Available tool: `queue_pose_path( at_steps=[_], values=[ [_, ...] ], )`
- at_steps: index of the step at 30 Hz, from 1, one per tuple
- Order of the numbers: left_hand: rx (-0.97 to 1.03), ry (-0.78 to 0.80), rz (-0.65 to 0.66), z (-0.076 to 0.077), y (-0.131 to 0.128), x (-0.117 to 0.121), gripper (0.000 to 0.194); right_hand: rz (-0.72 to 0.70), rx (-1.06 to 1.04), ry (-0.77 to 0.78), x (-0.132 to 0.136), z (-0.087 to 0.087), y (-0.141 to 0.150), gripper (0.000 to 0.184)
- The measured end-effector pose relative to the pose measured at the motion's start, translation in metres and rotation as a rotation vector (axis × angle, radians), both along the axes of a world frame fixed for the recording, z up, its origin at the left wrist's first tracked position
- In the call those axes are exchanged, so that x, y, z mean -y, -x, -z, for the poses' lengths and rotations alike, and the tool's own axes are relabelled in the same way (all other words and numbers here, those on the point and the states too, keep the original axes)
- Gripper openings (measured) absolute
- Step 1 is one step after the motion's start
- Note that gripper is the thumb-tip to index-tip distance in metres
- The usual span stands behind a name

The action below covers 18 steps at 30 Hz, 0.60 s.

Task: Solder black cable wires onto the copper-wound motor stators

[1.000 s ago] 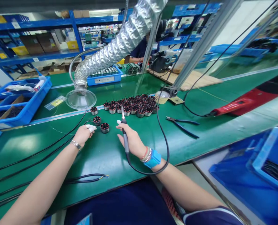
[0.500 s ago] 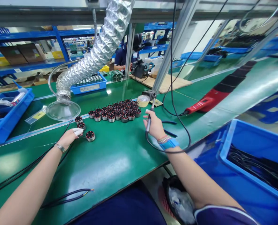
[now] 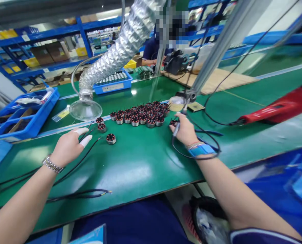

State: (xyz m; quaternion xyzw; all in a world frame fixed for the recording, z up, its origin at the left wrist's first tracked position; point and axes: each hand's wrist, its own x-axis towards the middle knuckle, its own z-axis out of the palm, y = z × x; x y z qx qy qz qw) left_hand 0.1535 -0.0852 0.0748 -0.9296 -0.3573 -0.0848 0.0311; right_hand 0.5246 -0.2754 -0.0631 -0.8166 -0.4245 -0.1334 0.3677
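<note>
Both hands (image 3: 68, 145) (image 3: 185, 130) forward, right gripping soldering iron (image 3: 176, 129)

Small motors (image 3: 138, 115) sat massed on a workbench mat (image 3: 130, 164), with a lone motor (image 3: 111, 138) in front of them, just right of the left hand (image 3: 68, 146). The right hand (image 3: 185, 130), around a soldering iron (image 3: 175, 130), rested right of the cluster, beside pliers (image 3: 209, 133). A fume hood (image 3: 85, 110) hung left of the cluster, with a parts tray (image 3: 42, 108) farther left. Another tray (image 3: 112, 88) stood behind the motors.
</note>
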Motion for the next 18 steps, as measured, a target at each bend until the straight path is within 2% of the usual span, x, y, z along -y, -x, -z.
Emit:
queue_pose_path(
  at_steps=[3, 6, 8, 11, 14, 16, 18],
  values=[
    [-0.100, 0.117, 0.122, 0.010, 0.021, 0.024, 0.041, -0.123, 0.020, -0.034, 0.020, 0.005, 0.036, 0.047],
    [-0.292, 0.398, 0.310, 0.028, 0.037, 0.047, 0.027, -0.352, 0.057, -0.068, 0.027, 0.006, 0.088, 0.038],
    [-0.347, 0.504, 0.352, 0.043, 0.044, 0.060, 0.023, -0.533, 0.066, -0.084, 0.023, 0.005, 0.123, 0.030],
    [-0.302, 0.479, 0.332, 0.067, 0.047, 0.074, 0.021, -0.760, 0.052, -0.072, 0.009, 0.004, 0.165, 0.027],
    [-0.249, 0.449, 0.352, 0.087, 0.047, 0.080, 0.019, -0.886, 0.037, -0.047, -0.003, 0.005, 0.189, 0.029],
    [-0.210, 0.456, 0.322, 0.092, 0.047, 0.079, 0.019, -0.908, 0.030, -0.067, -0.009, 0.008, 0.196, 0.032],
    [-0.164, 0.454, 0.261, 0.088, 0.048, 0.078, 0.020, -0.898, 0.020, -0.115, -0.013, 0.010, 0.199, 0.036]
  ],
)
